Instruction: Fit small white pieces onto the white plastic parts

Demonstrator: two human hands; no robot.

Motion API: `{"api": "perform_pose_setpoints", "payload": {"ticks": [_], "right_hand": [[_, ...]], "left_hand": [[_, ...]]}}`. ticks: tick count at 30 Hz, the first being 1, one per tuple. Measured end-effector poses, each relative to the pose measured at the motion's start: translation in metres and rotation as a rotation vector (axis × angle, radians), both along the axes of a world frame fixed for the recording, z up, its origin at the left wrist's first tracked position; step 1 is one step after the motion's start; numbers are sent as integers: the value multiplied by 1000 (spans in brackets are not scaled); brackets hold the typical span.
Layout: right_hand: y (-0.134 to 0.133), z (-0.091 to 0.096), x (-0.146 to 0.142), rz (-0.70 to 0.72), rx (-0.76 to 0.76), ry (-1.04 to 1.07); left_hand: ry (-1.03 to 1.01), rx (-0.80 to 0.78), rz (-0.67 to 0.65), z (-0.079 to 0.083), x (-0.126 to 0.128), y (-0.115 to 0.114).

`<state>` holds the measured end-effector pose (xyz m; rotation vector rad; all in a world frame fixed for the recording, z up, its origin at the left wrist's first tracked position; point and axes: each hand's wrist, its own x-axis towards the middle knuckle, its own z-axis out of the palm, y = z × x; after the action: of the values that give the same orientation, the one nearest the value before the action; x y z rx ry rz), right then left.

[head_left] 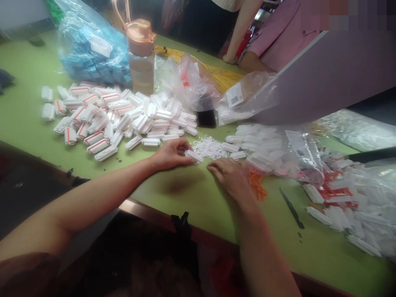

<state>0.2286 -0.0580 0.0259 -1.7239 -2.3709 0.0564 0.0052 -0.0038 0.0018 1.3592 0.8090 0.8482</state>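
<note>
Between finger and thumb of my left hand (173, 153) is a small white plastic housing (194, 156), held just above the green table. My right hand (230, 175) rests close by, its fingers curled together and pointing left; whatever is between the fingertips is hidden or too small to see. A heap of tiny white plastic pieces (210, 147) lies just beyond both hands. Beside my right wrist are thin orange plastic pieces (258, 185). On the left, white housings, several with red-orange strips, form a large pile (108, 109).
A bottle (141, 57) stands behind the pile, beside a bag of blue parts (93, 53). A phone (206, 119), clear bags (244, 97) and yellow cables (222, 78) lie farther back. At right are a slim knife (291, 207) and bagged housings (365, 210). Other people's arms (244, 31) show beyond.
</note>
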Motion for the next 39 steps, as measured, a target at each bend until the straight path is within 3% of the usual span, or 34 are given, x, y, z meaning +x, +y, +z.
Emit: {"api": "perform_pose_setpoints", "payload": {"ticks": [9, 16, 21, 31, 39], "right_hand": [[4, -3, 3, -13, 35, -23], [-2, 7, -17, -83, -34, 549], [-7, 8, -32, -21, 43, 650], [-1, -4, -42, 70, 266, 558], [-10, 2, -44, 83, 518, 129]], "left_hand": [[0, 17, -4, -1, 0, 0], [-34, -20, -36, -1, 1, -1], [-27, 11, -47, 0, 3, -3], [1, 87, -53, 0, 3, -3], [-27, 59, -51, 0, 2, -4]]}}
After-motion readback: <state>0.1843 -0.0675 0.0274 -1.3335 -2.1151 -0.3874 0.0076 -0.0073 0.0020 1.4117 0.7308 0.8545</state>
